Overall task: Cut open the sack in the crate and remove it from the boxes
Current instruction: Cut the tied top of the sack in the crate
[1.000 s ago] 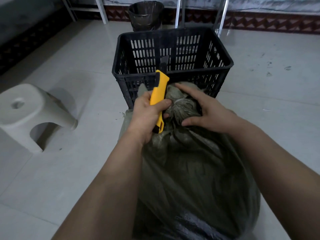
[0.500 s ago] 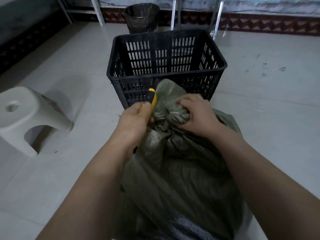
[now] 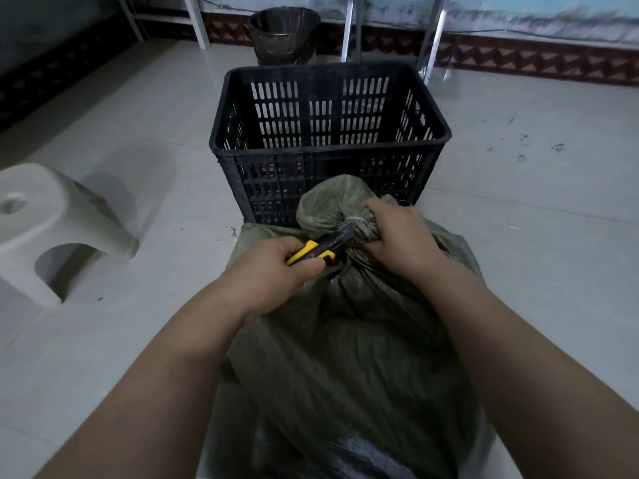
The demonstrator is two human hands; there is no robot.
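Observation:
A large olive-green woven sack stands on the floor right in front of me, its neck bunched and bound with a pale tie. My right hand grips the gathered neck just beside the tie. My left hand holds a yellow and black utility knife, its dark blade laid sideways with the tip at the tie. Behind the sack stands a black slotted plastic crate, with nothing visible inside it.
A white plastic stool lies to the left on the pale tiled floor. A dark bin and metal frame legs stand by the far wall behind the crate.
My left hand has turned the knife from upright to lying sideways, bringing the blade against the tied neck. My right hand has shifted its grip on the neck, to the right of the tie.

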